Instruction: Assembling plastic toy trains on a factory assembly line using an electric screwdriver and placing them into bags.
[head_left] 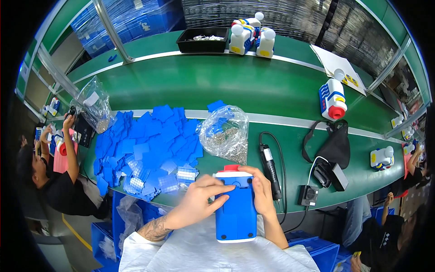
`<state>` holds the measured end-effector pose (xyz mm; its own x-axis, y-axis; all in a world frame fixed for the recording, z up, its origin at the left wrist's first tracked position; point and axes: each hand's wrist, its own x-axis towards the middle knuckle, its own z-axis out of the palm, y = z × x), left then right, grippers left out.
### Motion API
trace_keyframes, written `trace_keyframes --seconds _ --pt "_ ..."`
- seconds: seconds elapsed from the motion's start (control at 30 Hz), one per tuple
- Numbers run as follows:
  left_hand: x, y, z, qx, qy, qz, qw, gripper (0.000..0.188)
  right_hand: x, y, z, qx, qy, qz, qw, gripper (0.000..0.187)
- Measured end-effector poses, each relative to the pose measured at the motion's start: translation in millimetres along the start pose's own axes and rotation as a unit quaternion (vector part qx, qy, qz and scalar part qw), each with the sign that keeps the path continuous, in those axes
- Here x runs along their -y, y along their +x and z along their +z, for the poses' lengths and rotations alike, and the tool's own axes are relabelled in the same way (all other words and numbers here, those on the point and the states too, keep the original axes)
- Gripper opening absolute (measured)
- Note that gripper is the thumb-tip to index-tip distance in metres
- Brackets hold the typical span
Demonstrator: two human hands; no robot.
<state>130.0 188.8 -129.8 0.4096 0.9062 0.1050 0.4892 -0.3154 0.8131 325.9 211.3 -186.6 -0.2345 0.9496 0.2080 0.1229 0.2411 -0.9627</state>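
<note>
At the far left, a co-worker [61, 181] in a dark top has an arm raised. A clear bag [96, 109] sits by the loose heap of flat blue pieces [152, 136] on my green counter [294, 147], with another clear bag of small metal parts [229, 140] just beside it. My left hand [199, 201] lays its fingers on the upper back of the blue-and-white device [236, 211]; I cannot tell whether they pinch anything. I hold the device before my chest, at the counter's near edge, my right hand [263, 195] clamped along its right side. Next come a black corded screwdriver [269, 170] and a black pouch [335, 145].
</note>
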Motion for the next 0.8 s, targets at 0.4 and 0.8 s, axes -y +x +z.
trace_keyframes --seconds 0.4,0.8 --pt "44.7 6.8 6.2 0.017 -0.228 -0.076 0.97 0.061 8.8 -3.8 1.3 0.054 0.018 0.031 0.998 0.034" --pt "175.0 130.7 39.2 -0.066 0.244 0.049 0.966 0.021 -2.7 14.6 -31.1 0.032 -0.013 0.012 0.999 0.036"
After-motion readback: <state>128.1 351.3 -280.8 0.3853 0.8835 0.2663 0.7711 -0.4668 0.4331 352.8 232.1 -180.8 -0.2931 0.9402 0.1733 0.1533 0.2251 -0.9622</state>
